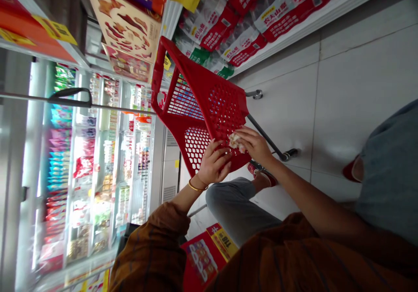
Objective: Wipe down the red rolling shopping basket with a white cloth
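Note:
My right hand [255, 146] pinches a small crumpled white-and-brown thing [236, 142], perhaps a wrapper or tissue; its kind is not clear. Close beside it, my left hand [214, 162], with a gold bracelet [197, 185] at the wrist, has half-bent fingers with gaps between them and nothing visible in them. Both hands are in front of a red plastic shopping cart [225, 100] with perforated walls. I cannot tell whether the left fingertips touch its wall. The palm of my right hand is hidden.
The view is tilted sideways. Packs of bottled water [241, 31] line a low shelf at the top. Lit cooler shelves [107, 166] with packaged goods are on the left. Grey floor tiles [365, 78] lie on the right. A red display box [202, 261] is at the bottom.

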Demonstrator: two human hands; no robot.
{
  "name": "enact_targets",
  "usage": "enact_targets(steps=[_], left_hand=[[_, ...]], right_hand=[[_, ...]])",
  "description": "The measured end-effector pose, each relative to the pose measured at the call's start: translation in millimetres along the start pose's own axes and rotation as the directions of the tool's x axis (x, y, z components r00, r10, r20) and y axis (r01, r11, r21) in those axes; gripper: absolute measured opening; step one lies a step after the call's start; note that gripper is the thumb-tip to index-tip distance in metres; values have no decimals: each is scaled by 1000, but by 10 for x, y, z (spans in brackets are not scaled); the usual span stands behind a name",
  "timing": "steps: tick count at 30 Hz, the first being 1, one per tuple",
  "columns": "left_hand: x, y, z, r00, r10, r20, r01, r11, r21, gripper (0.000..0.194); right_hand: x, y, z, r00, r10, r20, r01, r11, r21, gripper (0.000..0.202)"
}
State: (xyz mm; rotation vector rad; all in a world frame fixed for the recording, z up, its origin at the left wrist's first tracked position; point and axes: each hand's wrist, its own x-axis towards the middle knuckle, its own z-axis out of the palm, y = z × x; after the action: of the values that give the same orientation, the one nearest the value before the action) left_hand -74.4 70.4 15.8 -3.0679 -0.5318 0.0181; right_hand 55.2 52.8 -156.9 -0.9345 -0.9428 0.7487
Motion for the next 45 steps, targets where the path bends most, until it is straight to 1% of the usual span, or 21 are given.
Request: enact_targets(steps=[3,6,8,11,14,19,21,23,24,27,29,31,34,39,43,45], left_hand=[[19,17,-3,1000,4,-7,-4,1000,15,23],[48,36,-9,999,12,-30,-12,1000,19,23],[61,45,-11,999,12,-39,-11,1000,18,23],[62,53,-14,999,10,-36,-9,1000,14,24],[49,61,-21,1000,7,-30,-6,1000,12,25],[22,92,-45,1000,4,-16,-4,1000,22,27],[15,104,-50,1000,-2,-11,3,999,34,28],[14,110,-50,1000,-4,-13,5,999,39,28],[16,111,-48,1000,-2,-18,2,999,38,28],[32,107,-40,1000,8,-29,-7,999,33,26],[44,106,-39,1000,10,-30,-9,999,36,25],[51,106,-42,999,11,-33,-10,999,38,26],[44,107,-51,999,7,-33,-6,999,35,26],[17,105,-69,1000,11,-7,-11,998,54,25],[10,120,-81,1000,23,3,-23,998,53,27],[4,137,-78,1000,8,4,-8,999,46,27]], right_hand=[[-61,-152,80,1000,7,1,-7,999,-50,38],[-67,-289,175,1000,13,-6,-13,995,-102,42],[-55,-316,235,999,28,-41,-33,991,-126,43],[-59,-276,308,988,74,-136,-86,993,-84,36],[-106,-203,349,971,100,-215,-105,994,-9,26],[-222,-148,344,968,82,-237,-78,997,26,10],[-254,-190,332,964,79,-255,-74,997,31,14],[-271,-278,326,960,48,-276,-46,999,12,25],[-275,-331,325,962,11,-274,-13,1000,-4,32],[-283,-463,328,969,-116,-217,107,993,-54,44],[-294,-479,326,975,-141,-172,128,988,-81,46],[-313,-430,320,983,-127,-129,115,989,-95,46],[-353,-286,309,992,-105,-74,99,992,-74,45],[-438,-38,293,990,-24,-136,16,998,-61,39],[-497,106,287,989,21,-145,-32,997,-73,36],[-518,156,291,988,30,-151,-42,996,-80,35]])
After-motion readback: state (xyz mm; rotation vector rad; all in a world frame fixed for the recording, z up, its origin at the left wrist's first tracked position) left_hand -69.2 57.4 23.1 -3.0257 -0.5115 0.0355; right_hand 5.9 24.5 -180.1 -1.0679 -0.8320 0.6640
